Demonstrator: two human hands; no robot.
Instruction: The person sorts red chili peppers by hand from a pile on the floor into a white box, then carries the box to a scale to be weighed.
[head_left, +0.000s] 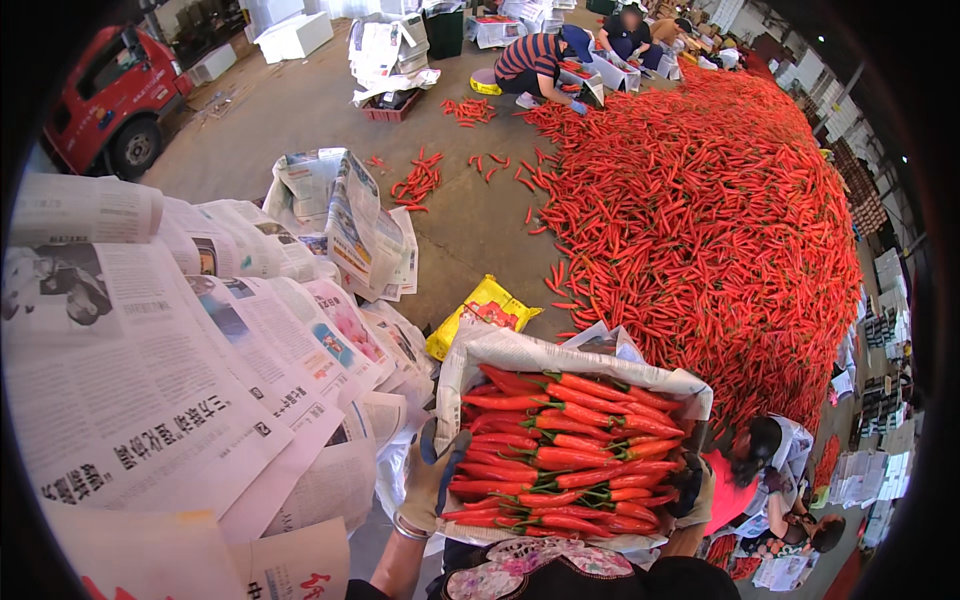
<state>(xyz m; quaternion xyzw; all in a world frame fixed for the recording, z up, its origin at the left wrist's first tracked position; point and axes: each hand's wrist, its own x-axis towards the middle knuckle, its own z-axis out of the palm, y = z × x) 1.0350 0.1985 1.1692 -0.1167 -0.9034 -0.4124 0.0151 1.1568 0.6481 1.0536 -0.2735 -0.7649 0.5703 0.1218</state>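
Close in front of my body is a box lined with newspaper (525, 347), filled with rows of red chilli peppers (570, 450) that have green stems. My left hand (426, 476), in a beige and dark work glove, grips the box's left side. On the opposite side my right hand (694, 487), gloved as well, holds the box near its lower right corner; its fingers are partly hidden. Newspaper covers the box walls, so their material does not show.
Stacked newspapers (150, 360) fill the left. Beyond lie a newspaper-lined box (330, 202), a yellow printed bag (480, 311) and a huge chilli heap (697, 225). A person in a striped shirt (529, 56) crouches there; others sit lower right. A red truck (112, 97) stands far left.
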